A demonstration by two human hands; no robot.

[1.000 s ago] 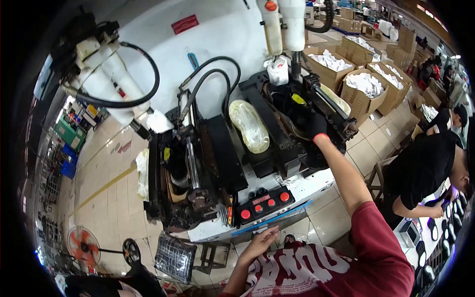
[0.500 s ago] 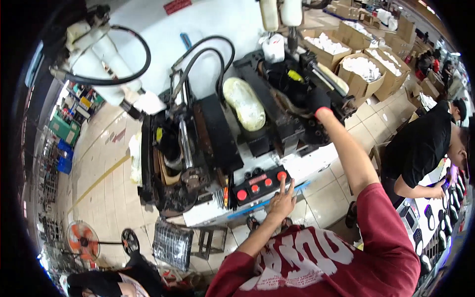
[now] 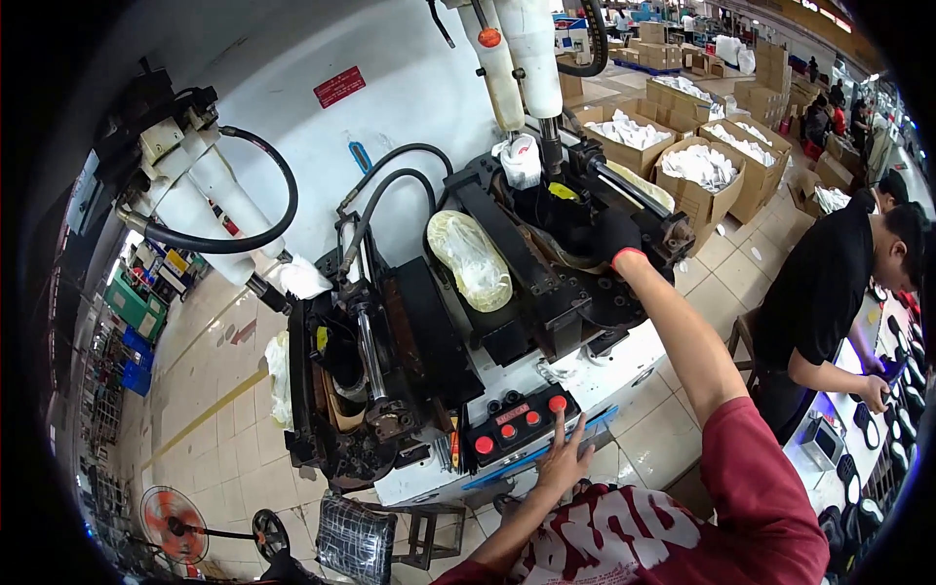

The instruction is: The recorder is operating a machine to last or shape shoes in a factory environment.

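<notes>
My left hand [image 3: 564, 458] is bare, its fingers spread over a black control box [image 3: 507, 432], and a fingertip is at the red button [image 3: 557, 403] at the box's right end. My right hand [image 3: 616, 239], in a black glove with a red cuff, reaches to the right station of a press machine. It rests against a black shoe [image 3: 551, 210] with a yellow patch, set below a white-wrapped press head [image 3: 519, 161]. Dark glove and dark shoe blend, so the fingers cannot be made out. Another dark shoe [image 3: 338, 356] sits in the left station.
A plastic-covered sole-shaped pad [image 3: 470, 261] lies between the stations. Hoses [image 3: 390, 180] arch behind. Cartons of white pieces [image 3: 699, 168] stand at the back right. A co-worker in black [image 3: 819, 302] works at a table with soles on the right. An orange fan [image 3: 175, 526] stands lower left.
The whole view has shifted, so the machine sits lower in the picture. My left hand stays at the control box and my right hand stays beside the shoe.
</notes>
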